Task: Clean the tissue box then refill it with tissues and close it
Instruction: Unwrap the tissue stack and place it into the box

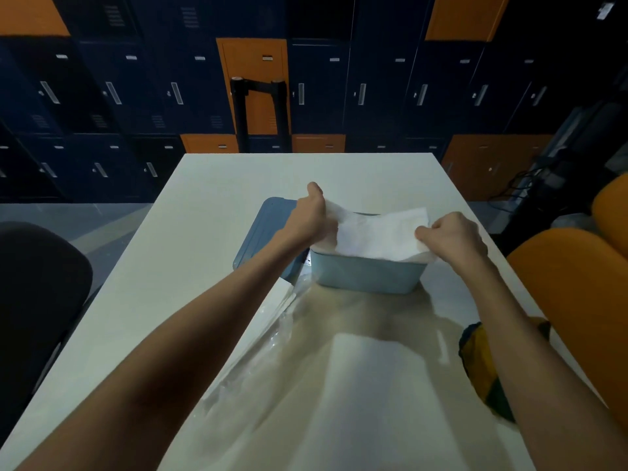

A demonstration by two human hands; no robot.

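Tissue box under tissues, left hand, right hand gripping ends

White table: tissue box, lid, wrapper

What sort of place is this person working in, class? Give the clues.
Probably a locker room or staff area: rows of blue and orange lockers along the wall, a white table, orange chairs.

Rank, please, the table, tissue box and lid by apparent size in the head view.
1. table
2. tissue box and lid: too close to rank; tissues cover the box top, the left arm hides part of the lid.
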